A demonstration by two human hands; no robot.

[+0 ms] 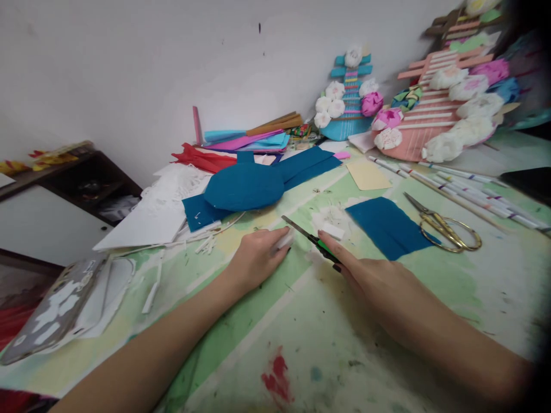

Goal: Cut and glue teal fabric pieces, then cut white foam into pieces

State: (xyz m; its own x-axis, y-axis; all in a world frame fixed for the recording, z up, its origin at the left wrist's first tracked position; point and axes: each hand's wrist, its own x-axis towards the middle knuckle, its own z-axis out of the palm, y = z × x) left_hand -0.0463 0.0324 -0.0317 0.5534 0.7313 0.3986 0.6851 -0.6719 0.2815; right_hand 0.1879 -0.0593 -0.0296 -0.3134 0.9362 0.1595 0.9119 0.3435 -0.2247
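Note:
My right hand (361,269) is closed round a green and black utility knife (323,248), its blade out and pointing up and to the left. Just left of the blade, my left hand (259,256) pinches a small white piece (284,238), partly hidden by the fingers; it looks like foam or card. Another small white block (332,230) lies beyond the knife. Behind my hands rests a blue paper-covered lute shape (245,186). To the right is a loose blue paper sheet (385,226), with gold-handled scissors (447,222) overlapping its edge.
Decorated blue (346,117) and pink (430,129) paper instruments lean at the back. Rolled paper sticks (473,192) lie right. White foam sheets (146,215) and a phone case (54,310) are left. Coloured paper (245,140) is piled by the wall.

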